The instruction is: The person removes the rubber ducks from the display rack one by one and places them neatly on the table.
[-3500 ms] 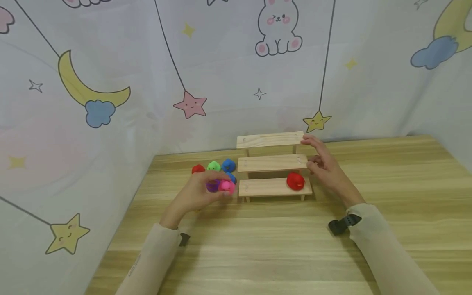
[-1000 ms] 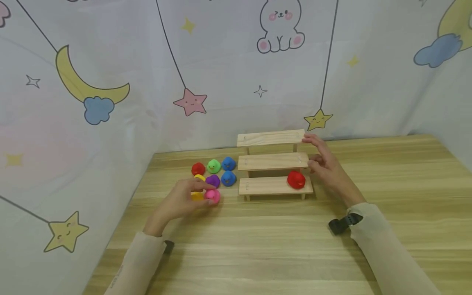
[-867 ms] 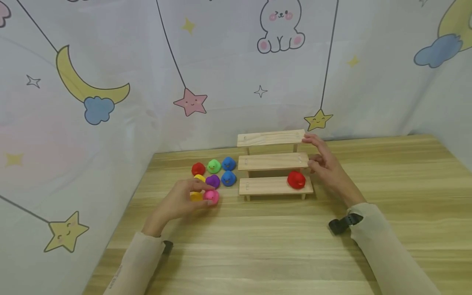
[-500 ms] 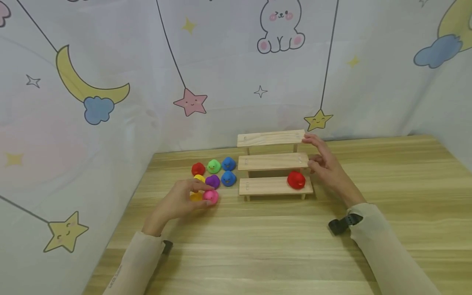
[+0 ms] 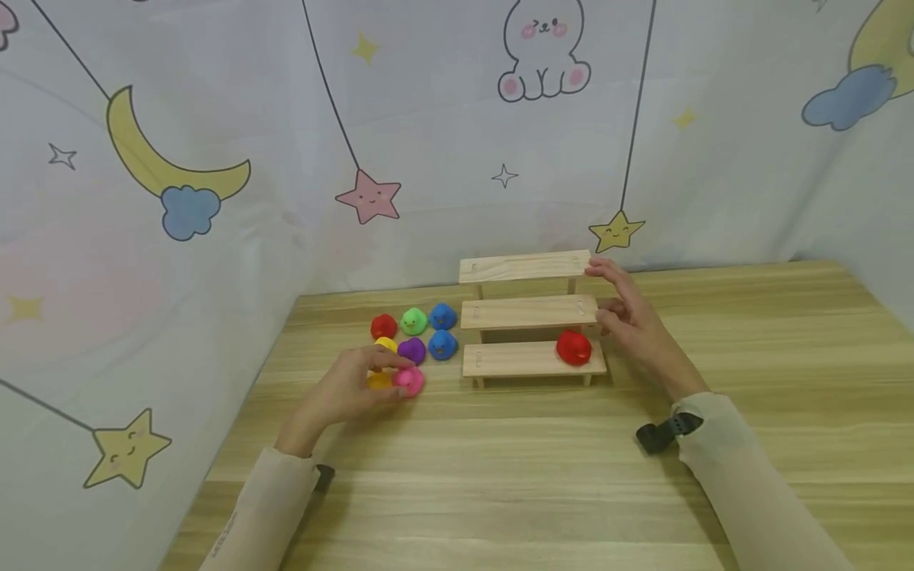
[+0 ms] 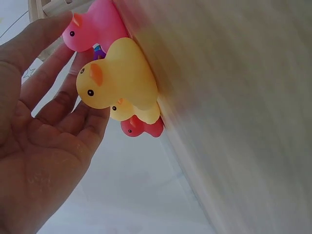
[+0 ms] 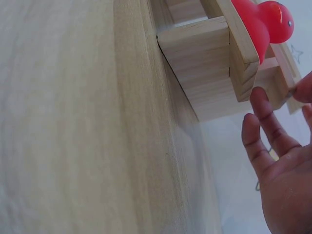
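My left hand (image 5: pixel 353 388) is around a pink rubber duck (image 5: pixel 410 383) that sits on the table. In the left wrist view the thumb meets the pink duck (image 6: pixel 105 24) near its beak, with the fingers on its far side. An orange-yellow duck (image 6: pixel 129 73) stands beside it, below the palm, partly covered by the hand in the head view. At the wooden three-step shelf (image 5: pixel 528 313), my right hand (image 5: pixel 628 313) has its fingertips against the right ends of the upper two boards. A red duck (image 5: pixel 574 348) rests on the lowest board, at its right end.
Behind my left hand stand more ducks: red (image 5: pixel 383 326), green (image 5: pixel 413 321), yellow (image 5: pixel 386 344), purple (image 5: pixel 411 350) and two blue, one of them the nearer blue duck (image 5: pixel 443 344). A printed curtain (image 5: pixel 428 135) hangs behind the wooden table (image 5: pixel 535 476).
My left hand has brought the pink duck from beside the shelf leftward and nearer, next to the orange-yellow duck. Over the last second it shifts only slightly. My right hand stays at the shelf.
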Available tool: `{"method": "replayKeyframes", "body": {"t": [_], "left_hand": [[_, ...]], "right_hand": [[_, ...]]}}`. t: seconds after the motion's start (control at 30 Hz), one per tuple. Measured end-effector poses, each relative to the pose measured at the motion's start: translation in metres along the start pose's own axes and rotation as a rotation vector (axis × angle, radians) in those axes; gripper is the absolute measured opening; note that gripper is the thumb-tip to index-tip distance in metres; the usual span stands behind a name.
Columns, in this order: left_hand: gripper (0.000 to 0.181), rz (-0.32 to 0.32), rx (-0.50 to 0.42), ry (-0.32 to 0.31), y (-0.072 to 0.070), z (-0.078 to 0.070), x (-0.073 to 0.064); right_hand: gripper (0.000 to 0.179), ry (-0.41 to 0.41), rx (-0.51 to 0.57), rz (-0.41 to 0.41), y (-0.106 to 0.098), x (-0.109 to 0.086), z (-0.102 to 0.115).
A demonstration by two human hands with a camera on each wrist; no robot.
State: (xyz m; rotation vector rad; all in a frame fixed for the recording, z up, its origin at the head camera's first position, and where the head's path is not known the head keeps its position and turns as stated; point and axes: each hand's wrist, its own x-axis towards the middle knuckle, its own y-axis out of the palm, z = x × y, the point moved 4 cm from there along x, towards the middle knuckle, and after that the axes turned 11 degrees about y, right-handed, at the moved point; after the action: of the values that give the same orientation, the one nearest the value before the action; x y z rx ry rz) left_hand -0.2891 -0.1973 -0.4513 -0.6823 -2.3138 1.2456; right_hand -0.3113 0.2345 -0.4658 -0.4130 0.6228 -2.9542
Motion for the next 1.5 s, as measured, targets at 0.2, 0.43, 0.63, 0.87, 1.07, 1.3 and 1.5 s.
{"method": "replayKeyframes", "body": {"t": [0.2, 0.43, 0.63, 0.87, 1.07, 1.3, 1.5], "left_hand": [[0.033, -0.028, -0.007, 0.009, 0.0, -0.003, 0.001], [0.032, -0.116, -0.045, 0.148, -0.003, -0.014, 0.01], [0.038, -0.157, -0.073, 0.183, -0.005, -0.024, 0.017], [0.043, -0.155, -0.116, 0.205, -0.003, -0.035, 0.028], [0.046, -0.124, -0.137, 0.225, 0.0, -0.043, 0.038], [0.051, -0.115, -0.192, 0.252, 0.007, -0.053, 0.051], [0.052, -0.094, -0.219, 0.301, 0.021, -0.062, 0.063]], "right_hand": [[0.066, -0.006, -0.003, -0.003, -0.001, -0.001, 0.0], [0.066, 0.022, -0.012, -0.013, -0.001, -0.001, 0.0], [0.065, 0.032, -0.01, -0.009, -0.002, -0.001, 0.001], [0.064, 0.025, -0.005, -0.011, -0.001, -0.001, 0.001], [0.065, 0.012, -0.002, -0.01, -0.001, 0.0, 0.0], [0.065, 0.025, -0.004, -0.005, 0.0, 0.001, 0.0], [0.064, 0.022, -0.006, -0.003, -0.001, 0.0, 0.0]]}}
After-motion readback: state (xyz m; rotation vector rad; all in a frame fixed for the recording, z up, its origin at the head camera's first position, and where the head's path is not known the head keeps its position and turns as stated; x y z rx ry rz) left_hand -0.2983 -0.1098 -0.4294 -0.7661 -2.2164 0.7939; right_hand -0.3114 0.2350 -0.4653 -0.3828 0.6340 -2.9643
